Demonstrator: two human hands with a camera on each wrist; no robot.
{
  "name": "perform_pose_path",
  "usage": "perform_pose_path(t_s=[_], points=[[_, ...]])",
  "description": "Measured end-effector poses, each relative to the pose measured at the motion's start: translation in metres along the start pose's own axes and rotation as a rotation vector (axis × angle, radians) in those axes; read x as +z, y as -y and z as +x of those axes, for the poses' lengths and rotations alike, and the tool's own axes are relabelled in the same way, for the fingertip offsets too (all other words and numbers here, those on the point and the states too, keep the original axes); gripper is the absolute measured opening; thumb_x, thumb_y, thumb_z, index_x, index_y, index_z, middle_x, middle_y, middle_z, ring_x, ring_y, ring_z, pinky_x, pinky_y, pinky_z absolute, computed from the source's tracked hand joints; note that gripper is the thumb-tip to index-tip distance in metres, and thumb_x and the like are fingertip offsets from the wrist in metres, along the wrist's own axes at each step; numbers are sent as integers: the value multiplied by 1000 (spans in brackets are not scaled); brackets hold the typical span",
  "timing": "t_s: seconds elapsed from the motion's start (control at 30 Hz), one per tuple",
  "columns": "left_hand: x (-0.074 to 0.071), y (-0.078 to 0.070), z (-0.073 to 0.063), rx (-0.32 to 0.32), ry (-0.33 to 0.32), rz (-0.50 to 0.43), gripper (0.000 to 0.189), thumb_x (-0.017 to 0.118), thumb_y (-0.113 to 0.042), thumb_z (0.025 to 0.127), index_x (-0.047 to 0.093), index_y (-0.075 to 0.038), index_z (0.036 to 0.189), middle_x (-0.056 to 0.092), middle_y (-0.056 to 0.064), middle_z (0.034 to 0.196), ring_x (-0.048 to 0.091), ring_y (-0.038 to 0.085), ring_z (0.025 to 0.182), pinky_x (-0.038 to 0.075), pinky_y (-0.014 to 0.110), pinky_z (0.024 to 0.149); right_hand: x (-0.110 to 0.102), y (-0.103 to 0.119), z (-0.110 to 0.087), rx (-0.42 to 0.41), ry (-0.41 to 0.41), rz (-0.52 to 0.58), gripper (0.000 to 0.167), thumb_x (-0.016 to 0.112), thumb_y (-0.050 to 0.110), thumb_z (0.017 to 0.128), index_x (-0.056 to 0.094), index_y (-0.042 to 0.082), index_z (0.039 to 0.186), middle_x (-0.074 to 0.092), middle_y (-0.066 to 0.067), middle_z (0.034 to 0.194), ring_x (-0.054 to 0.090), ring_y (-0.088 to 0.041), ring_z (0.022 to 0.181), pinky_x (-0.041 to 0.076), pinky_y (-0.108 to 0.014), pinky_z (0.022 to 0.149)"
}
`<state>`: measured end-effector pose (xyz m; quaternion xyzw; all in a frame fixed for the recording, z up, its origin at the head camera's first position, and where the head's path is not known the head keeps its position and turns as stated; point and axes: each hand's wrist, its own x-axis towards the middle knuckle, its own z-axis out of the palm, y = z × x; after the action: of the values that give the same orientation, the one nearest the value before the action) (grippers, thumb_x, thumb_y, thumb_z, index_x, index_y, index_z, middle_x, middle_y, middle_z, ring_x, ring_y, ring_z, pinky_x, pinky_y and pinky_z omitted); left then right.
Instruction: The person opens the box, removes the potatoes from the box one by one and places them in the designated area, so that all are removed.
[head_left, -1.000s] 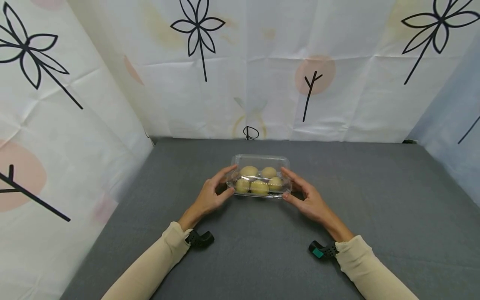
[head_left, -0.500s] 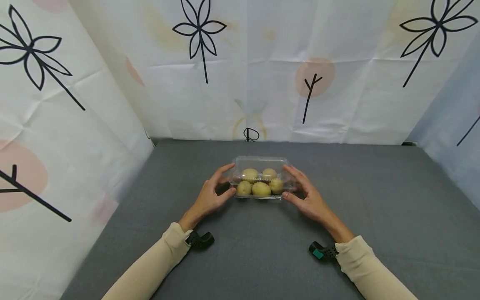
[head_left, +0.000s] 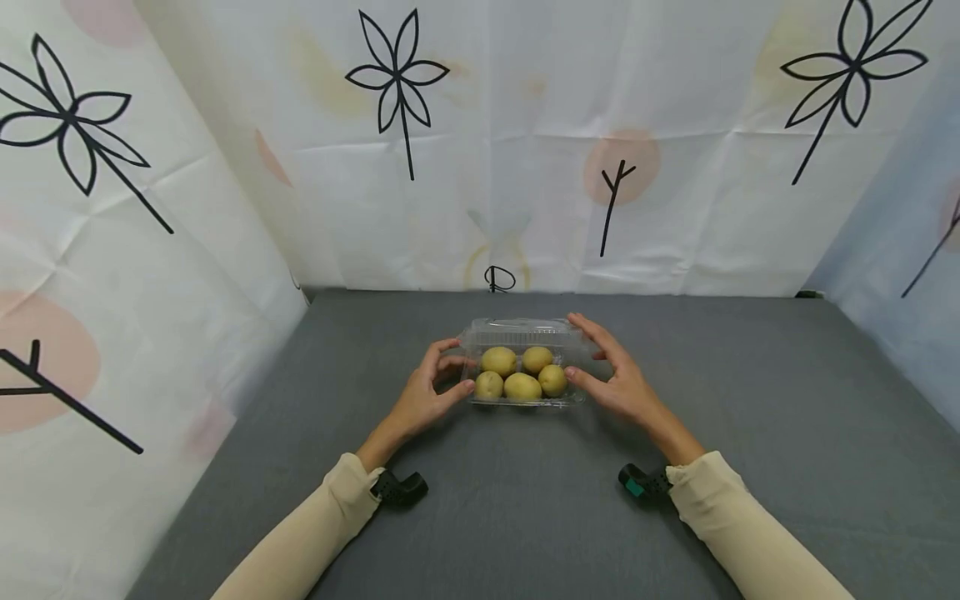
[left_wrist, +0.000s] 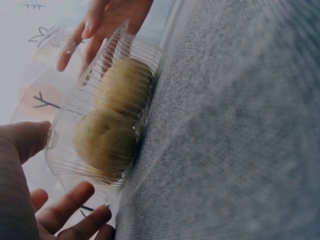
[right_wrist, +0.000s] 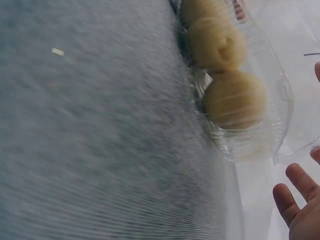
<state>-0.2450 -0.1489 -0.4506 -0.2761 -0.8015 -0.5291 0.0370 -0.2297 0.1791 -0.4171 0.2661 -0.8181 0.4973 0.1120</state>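
Note:
A clear plastic clamshell container [head_left: 525,403] stands on the grey cloth, with several yellowish potatoes [head_left: 522,387] inside. Its ribbed lid [head_left: 517,333] is raised at the back. My left hand [head_left: 420,400] holds the container's left end, thumb at the front corner; in the left wrist view the thumb [left_wrist: 37,137] touches the rim and the curved fingers [left_wrist: 70,207] lie around the end. At the right end my right hand [head_left: 626,383] has its fingers spread, index beside the lid. The right wrist view shows its fingertips [right_wrist: 287,200] apart from the plastic.
A grey cloth [head_left: 480,500] covers the table. White fabric with flower and twig drawings [head_left: 525,183] hangs behind it and at both sides. Black wrist devices [head_left: 401,490] are worn at the cuffs of the beige sleeves [head_left: 750,525].
The lid has swung up and back from over the potatoes, which now show clearly. My right fingers have spread away from the container's right end. The left hand stays almost in place.

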Motion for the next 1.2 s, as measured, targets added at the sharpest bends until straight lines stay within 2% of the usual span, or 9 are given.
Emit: perform_pose_path(t_s=[0.17, 0.3, 0.47, 0.6, 0.77, 0.93, 1.07, 1.2], points=[[-1, 0, -1, -52, 41, 47, 65, 65, -21, 102, 28, -11, 154, 47, 17, 154, 46, 35, 144, 42, 55, 115, -2, 0, 8, 26, 8, -7, 76, 70, 8, 94, 34, 17, 160, 35, -11, 165, 37, -37, 144, 37, -62, 108], [-3, 0, -2, -42, 88, 121, 63, 62, -27, 103, 33, -9, 156, 29, 13, 166, 33, 33, 152, 41, 55, 116, -3, -3, 13, 34, 2, -25, 78, 71, 10, 94, 32, 17, 161, 34, -11, 165, 38, -38, 144, 38, -62, 108], [-5, -2, -3, -24, 129, 225, 60, 61, -36, 103, 40, -15, 155, 12, 3, 173, 19, 30, 158, 34, 59, 119, -2, -7, 20, 47, -11, -26, 82, 73, 11, 93, 30, 22, 162, 34, -11, 165, 42, -39, 143, 39, -62, 108], [-7, -5, -4, -12, 163, 253, 59, 61, -37, 103, 42, -17, 155, 13, 0, 173, 15, 29, 159, 24, 64, 122, -1, -10, 25, 46, -30, -22, 83, 74, 9, 92, 30, 21, 162, 41, -15, 160, 43, -38, 142, 39, -61, 109], [-12, -8, -3, 4, 193, 297, 59, 61, -40, 102, 44, -18, 154, 17, -1, 172, 18, 35, 158, 23, 67, 121, -2, -10, 33, 35, -49, 5, 85, 74, 6, 91, 28, 17, 162, 45, -19, 158, 44, -39, 141, 38, -60, 110], [-17, -6, -1, 14, 212, 332, 63, 64, -43, 100, 43, -20, 155, 17, -2, 172, 15, 42, 157, 22, 71, 119, -4, -11, 43, 52, -56, 23, 91, 74, 8, 92, 21, 26, 164, 45, -19, 156, 49, -40, 137, 39, -60, 108], [-20, -5, 1, 4, 227, 337, 67, 66, -47, 98, 42, -23, 155, 16, -5, 172, 14, 40, 158, 23, 71, 119, -6, -11, 51, 66, -55, 37, 100, 75, 11, 92, 10, 33, 165, 46, -19, 156, 52, -40, 133, 40, -60, 106], [-22, -5, 3, -14, 234, 334, 70, 68, -50, 96, 42, -25, 155, 17, -9, 172, 16, 36, 158, 24, 70, 119, -8, -10, 55, 81, -47, 35, 104, 73, 11, 93, 1, 34, 165, 44, -19, 157, 52, -42, 131, 39, -62, 105]])
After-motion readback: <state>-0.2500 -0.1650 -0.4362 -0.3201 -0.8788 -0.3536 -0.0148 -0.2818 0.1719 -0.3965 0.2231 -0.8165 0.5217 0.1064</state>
